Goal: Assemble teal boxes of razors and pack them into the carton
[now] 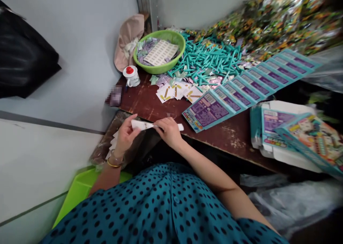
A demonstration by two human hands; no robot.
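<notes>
A white strip with small dark print [142, 125], which looks like folded paper, spans both my hands just over the near edge of the table. My left hand [125, 135] pinches its left end between thumb and fingers. Farther right, my right hand [169, 130] is closed over the strip from above, and a white end sticks out past it. The right palm hides part of the strip, so its full shape cannot be made out. On the table beyond lie white cards with printed pickaxe-like pictures [176, 91].
A green basket [160, 69] holds purple packets and a printed sheet. Behind are heaped teal sticks [211, 60] and shiny plastic packets [284, 19]. Fanned teal boxes [211, 110] lie at right, near more boxes [316, 137]. A lidded mug [132, 76] stands left.
</notes>
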